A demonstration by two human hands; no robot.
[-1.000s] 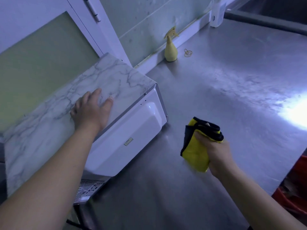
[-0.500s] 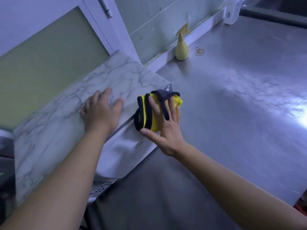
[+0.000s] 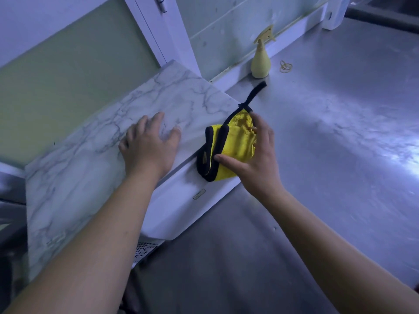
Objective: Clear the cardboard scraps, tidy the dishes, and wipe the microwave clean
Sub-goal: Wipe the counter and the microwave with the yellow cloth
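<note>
my left hand (image 3: 149, 146) lies flat on top of the microwave (image 3: 181, 200), bracing it; my right hand (image 3: 254, 159), fingers straight, presses the yellow cloth (image 3: 231, 146) on its upper front edge; i should wipe firmly, evenly

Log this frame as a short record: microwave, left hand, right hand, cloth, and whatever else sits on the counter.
microwave: white, marble-pattern top, stands on the steel counter
left hand: flat on the microwave's top, fingers spread
right hand: presses the cloth against the microwave's upper front edge
cloth: yellow with black trim, folded, one black strip sticking out
other items: yellow spray bottle by the wall; rubber bands beside it
</note>
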